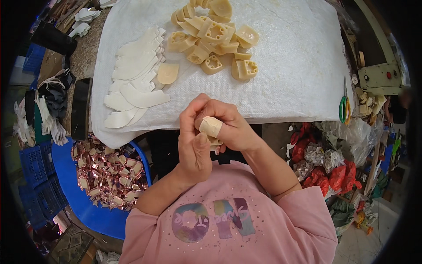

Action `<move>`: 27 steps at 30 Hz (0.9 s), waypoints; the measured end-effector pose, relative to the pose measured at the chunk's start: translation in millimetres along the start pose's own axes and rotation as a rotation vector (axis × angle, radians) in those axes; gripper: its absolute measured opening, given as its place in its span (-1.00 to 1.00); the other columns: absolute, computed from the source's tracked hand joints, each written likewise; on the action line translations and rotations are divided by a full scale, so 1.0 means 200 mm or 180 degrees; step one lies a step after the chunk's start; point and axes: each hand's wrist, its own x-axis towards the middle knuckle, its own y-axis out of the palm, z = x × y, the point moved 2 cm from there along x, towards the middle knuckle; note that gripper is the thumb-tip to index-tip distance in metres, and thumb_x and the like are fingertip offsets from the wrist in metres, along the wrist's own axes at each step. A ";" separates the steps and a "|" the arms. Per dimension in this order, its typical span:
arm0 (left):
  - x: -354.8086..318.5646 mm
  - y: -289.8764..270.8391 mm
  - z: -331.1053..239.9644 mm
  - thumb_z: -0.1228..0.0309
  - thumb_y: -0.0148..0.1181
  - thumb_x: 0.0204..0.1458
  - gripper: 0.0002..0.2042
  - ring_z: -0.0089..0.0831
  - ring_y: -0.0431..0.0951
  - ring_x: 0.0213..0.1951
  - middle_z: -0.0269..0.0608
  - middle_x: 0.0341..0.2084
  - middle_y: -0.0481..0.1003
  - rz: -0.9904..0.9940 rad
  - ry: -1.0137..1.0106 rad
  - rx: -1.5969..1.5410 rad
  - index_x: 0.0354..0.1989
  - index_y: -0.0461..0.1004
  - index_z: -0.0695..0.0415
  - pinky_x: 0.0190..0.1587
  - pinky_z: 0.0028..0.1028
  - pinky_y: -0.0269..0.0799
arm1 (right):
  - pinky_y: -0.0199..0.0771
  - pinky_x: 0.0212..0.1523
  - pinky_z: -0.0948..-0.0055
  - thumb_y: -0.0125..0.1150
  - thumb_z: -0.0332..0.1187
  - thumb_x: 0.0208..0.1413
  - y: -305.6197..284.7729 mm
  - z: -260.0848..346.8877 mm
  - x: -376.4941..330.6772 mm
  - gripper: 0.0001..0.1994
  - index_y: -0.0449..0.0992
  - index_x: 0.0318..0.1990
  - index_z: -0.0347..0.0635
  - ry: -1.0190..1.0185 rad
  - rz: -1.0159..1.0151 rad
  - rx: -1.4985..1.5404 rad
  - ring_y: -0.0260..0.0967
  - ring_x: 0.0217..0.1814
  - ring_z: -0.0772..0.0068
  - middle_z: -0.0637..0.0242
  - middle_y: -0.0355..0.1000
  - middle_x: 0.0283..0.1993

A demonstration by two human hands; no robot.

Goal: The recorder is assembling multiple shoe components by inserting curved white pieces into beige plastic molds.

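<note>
My left hand (192, 147) and my right hand (232, 128) meet just off the near edge of the table, in front of my chest. Between them they grip a small cream-coloured piece (214, 141), mostly hidden by the fingers, so its kind does not show. Pale tape (211, 126) appears to wrap my right thumb. Beyond my hands lies a heap of beige moulded shoe heels (216, 33), some showing holes in their undersides. One heel (168, 73) sits apart, beside overlapping rows of curved white strips (136, 59).
A white woven sheet (294, 66) covers the table. Green-and-orange-handled scissors (344, 108) lie at its right edge, a dark phone (81, 109) at its left. A blue bin (66, 176) of shiny pink pieces (112, 176) stands lower left. Red plastic bags (334, 176) lie lower right.
</note>
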 end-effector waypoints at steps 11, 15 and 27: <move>0.05 -0.03 0.00 0.27 -0.28 0.23 -0.62 -0.54 0.32 -0.22 -0.17 -0.18 0.29 -0.0503 0.0013 -0.0366 0.14 0.07 0.24 -0.14 -0.55 0.25 | 0.09 0.16 0.38 -0.15 -0.31 0.24 0.11 -0.12 0.01 -0.66 0.27 0.13 -0.17 -0.1598 -0.0586 -0.0103 0.16 0.08 0.33 0.20 0.19 0.07; 0.02 -0.01 0.00 0.35 -0.28 0.22 -0.65 -0.57 0.31 -0.21 -0.20 -0.12 0.27 -0.0553 0.0324 0.0004 0.12 0.12 0.24 -0.14 -0.55 0.26 | 0.17 0.07 0.36 -0.14 -0.40 0.19 0.11 -0.10 0.01 -0.69 0.32 0.07 -0.19 -0.1962 -0.0677 -0.1011 0.20 0.02 0.29 0.18 0.26 -0.02; 0.06 -0.12 -0.02 -0.07 -0.12 0.14 -0.17 -0.46 0.41 -0.30 -0.10 -0.17 0.36 0.0164 -0.0577 0.0025 0.31 -0.34 0.28 -0.30 -0.55 0.34 | 0.35 -0.41 0.38 0.23 -0.19 0.03 0.00 0.05 -0.01 -0.62 0.40 -0.06 -0.19 -0.1923 -0.1564 -0.2944 0.30 -0.44 0.29 0.21 0.28 -0.39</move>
